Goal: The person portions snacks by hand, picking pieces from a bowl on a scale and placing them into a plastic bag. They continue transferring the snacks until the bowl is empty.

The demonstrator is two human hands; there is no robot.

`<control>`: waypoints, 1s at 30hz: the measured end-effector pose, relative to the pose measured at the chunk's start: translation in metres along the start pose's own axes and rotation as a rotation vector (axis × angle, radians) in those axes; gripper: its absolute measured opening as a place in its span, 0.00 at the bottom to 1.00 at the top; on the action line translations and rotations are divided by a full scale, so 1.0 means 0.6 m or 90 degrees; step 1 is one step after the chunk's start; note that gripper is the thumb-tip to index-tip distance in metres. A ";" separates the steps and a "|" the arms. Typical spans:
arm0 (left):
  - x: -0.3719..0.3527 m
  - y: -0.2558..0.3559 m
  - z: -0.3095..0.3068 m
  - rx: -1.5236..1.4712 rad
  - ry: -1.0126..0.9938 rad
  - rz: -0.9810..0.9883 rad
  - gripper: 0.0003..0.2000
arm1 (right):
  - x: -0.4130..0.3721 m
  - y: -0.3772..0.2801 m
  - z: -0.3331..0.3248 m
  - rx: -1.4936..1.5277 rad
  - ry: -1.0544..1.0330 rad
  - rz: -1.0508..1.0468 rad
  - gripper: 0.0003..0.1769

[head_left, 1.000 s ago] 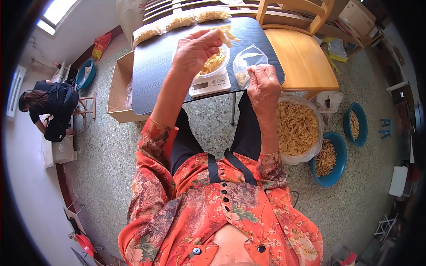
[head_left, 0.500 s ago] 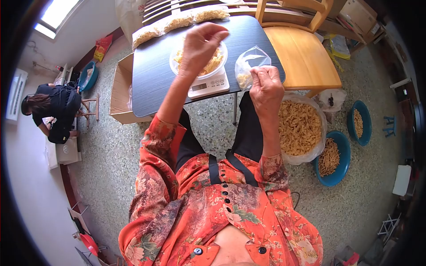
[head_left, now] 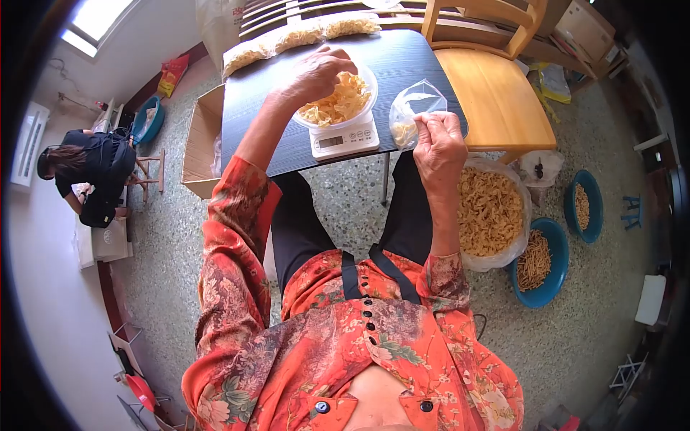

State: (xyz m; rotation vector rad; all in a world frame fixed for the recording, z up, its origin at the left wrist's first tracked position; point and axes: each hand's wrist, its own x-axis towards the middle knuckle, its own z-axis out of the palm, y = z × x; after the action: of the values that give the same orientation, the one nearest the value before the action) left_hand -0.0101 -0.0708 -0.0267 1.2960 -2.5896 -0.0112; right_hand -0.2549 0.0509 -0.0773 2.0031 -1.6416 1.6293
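My left hand [head_left: 316, 75] is bent over the far left side of a round clear bowl [head_left: 374, 86]. Its fingers curl down together, and their tips are partly hidden. Thin, curly yellow dried food pieces [head_left: 336, 103] fill the bowl, which sits on a white digital scale [head_left: 346, 141]. To the right, my right hand [head_left: 440, 147] pinches the edge of a clear plastic bag [head_left: 415, 104]. The bag stands with its mouth apart at the table's near right edge, a few pale pieces in its bottom.
Filled clear bags [head_left: 298, 36] line the far edge of the dark table [head_left: 269, 86]. A wooden chair [head_left: 496, 93] and a cardboard box [head_left: 203, 136] flank it. On the floor are a lined tub [head_left: 496, 264] of dried pieces and blue basins [head_left: 550, 287]. Another person [head_left: 93, 172] sits at far left.
My left hand has come down and left, from raised above the bowl to its far left side. More of the bowl's contents show. My right hand keeps hold of the bag.
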 end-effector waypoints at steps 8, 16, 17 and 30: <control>0.002 -0.026 -0.010 -0.071 0.036 -0.021 0.02 | -0.002 0.000 0.004 0.003 -0.005 -0.002 0.04; -0.032 -0.034 -0.033 -0.169 0.260 -0.010 0.03 | -0.004 0.003 0.008 0.011 -0.023 0.007 0.04; -0.035 -0.033 -0.036 -0.204 0.294 -0.031 0.03 | -0.004 0.002 0.009 0.012 -0.023 0.006 0.04; -0.039 -0.050 -0.022 -0.872 0.569 -0.240 0.07 | -0.002 -0.006 0.010 0.003 -0.023 -0.011 0.05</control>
State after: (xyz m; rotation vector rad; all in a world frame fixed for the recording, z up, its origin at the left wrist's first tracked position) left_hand 0.0297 -0.0689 -0.0226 0.8276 -1.0414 -0.8588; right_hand -0.2481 0.0492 -0.0792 2.0542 -1.6295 1.6025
